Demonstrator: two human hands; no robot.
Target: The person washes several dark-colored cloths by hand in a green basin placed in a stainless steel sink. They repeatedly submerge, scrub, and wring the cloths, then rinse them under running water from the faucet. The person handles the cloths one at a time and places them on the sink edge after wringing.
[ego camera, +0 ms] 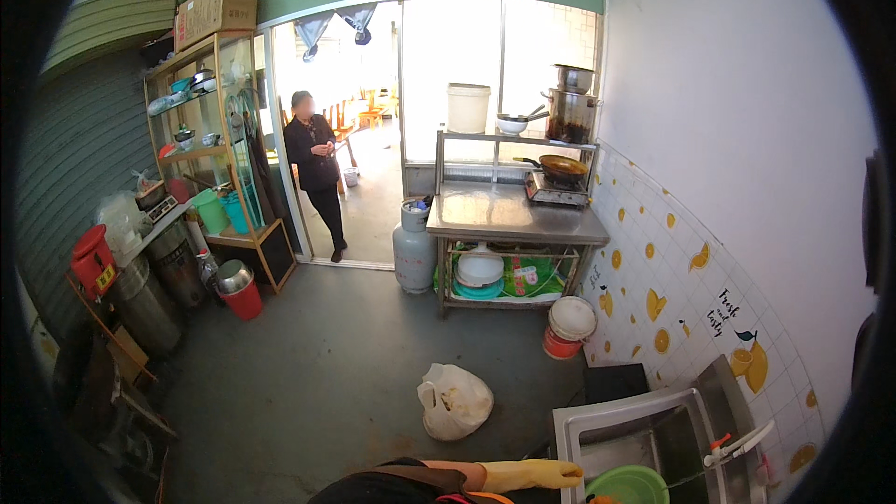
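Observation:
My left hand (542, 474), in a yellow rubber glove, reaches over the near edge of a stainless steel sink (568, 434). Its fingers look curled, and the palm side is hidden. Just beyond the fingertips, a green plastic basin (630, 483) sits in the sink, cut off by the bottom of the view. Something orange (600, 499) shows at the basin's edge. A white tap with a red handle (728, 448) juts from the wall side, and a thin line, perhaps water, runs from it towards the basin. My right hand is out of view.
A tied white plastic bag (458, 402) lies on the floor. A lidded bucket (570, 325) stands by the tiled wall. Further off are a steel table (490, 213) and a gas cylinder (414, 252). One person (311, 154) stands in the doorway; shelves (224, 150) line the left.

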